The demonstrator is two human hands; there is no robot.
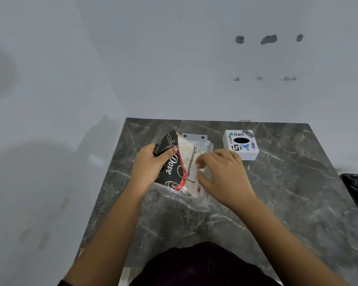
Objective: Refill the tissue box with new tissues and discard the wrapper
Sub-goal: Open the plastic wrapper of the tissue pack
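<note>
Head view: left hand [151,162] grips tissue pack [175,164] mid-desk [277,203]; right hand [223,176] pinches pack's clear wrapper [198,200]. White box [241,144] sits far right of pack, w/ white plate [194,136] behind pack.

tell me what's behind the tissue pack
A white plate with two dark holes lies flat on the table behind the tissue pack. The pack covers the plate's near part.
</note>
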